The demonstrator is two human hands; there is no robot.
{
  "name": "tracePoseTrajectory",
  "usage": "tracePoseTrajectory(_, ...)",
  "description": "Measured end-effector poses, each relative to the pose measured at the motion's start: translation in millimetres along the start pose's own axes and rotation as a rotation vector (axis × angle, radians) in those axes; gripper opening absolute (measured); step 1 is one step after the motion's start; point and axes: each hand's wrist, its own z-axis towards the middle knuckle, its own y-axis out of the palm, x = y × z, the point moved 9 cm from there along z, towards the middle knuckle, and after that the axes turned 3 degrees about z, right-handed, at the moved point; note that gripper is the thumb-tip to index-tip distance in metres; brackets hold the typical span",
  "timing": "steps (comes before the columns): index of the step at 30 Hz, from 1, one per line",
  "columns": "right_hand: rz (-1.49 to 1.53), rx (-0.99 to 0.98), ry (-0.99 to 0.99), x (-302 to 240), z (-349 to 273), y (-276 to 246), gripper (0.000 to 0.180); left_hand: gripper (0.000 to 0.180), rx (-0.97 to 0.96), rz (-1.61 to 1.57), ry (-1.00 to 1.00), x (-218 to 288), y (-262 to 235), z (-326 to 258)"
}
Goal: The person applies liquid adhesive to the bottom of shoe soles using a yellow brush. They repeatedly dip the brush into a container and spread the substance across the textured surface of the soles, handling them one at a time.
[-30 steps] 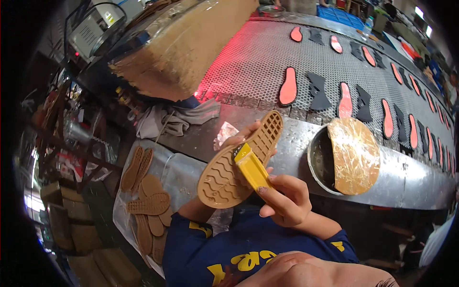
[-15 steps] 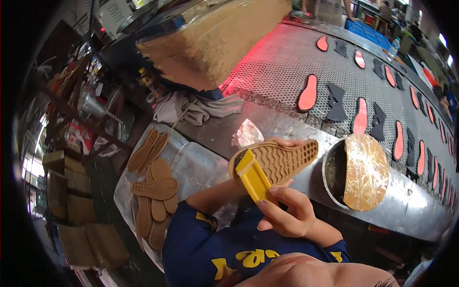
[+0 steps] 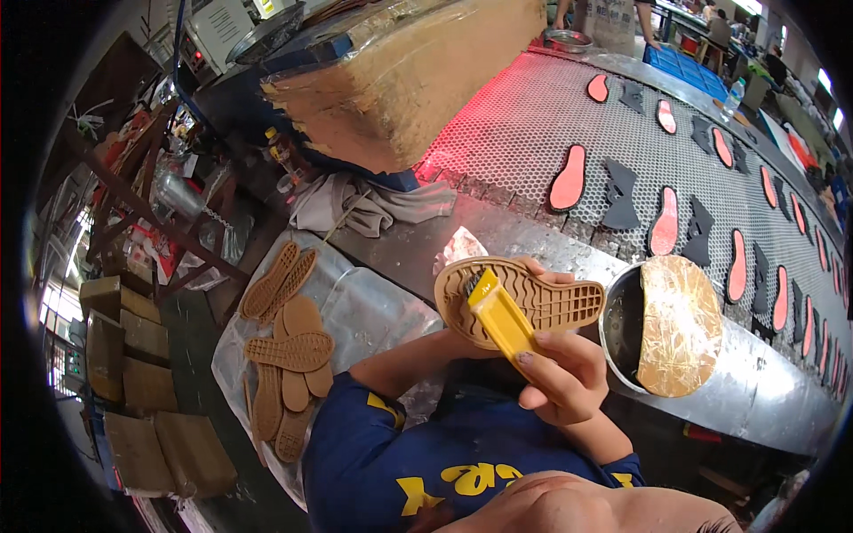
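Observation:
My left hand (image 3: 535,266) is closed on a tan shoe sole (image 3: 560,298) from behind, its fingertips showing over the far edge. The sole's wavy, gridded side faces up, its narrow end pointing right. In my right hand (image 3: 573,377) is a yellow-handled brush (image 3: 508,322), gripped between thumb and fingers. Its dark bristles lie over the wide end of the sole, near the left rim; whether they touch cannot be told. Right of the sole stands a round metal pot (image 3: 624,329), partly covered by a tan, plastic-wrapped board (image 3: 682,324).
Several tan soles (image 3: 289,352) lie on plastic sheeting at the left. Beyond the metal ledge, a mesh conveyor (image 3: 498,133) carries pink-topped insoles (image 3: 569,178) and black pieces (image 3: 620,194). A large cardboard-covered housing (image 3: 409,89) and grey cloth (image 3: 355,202) stand at the far left.
The sole has shifted right and its face shows more fully. The brush now slants across it with bristles visible, and my right hand has moved right. Conveyor pieces have shifted slightly left and nearer.

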Motion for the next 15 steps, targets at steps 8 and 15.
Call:
tracePoseTrajectory(8, -0.075, -0.029, -0.035, -11.4, 5.0, 16.1, 0.039, 0.038, 0.06, 0.128, 0.033, 2.1, -8.7, -1.4)
tracePoseTrajectory(15, 0.016, -0.066, -0.078, -16.4, 4.6, 21.1, 0.032, 0.043, 0.097, 0.379, 0.039, 2.7, -17.6, -2.2)
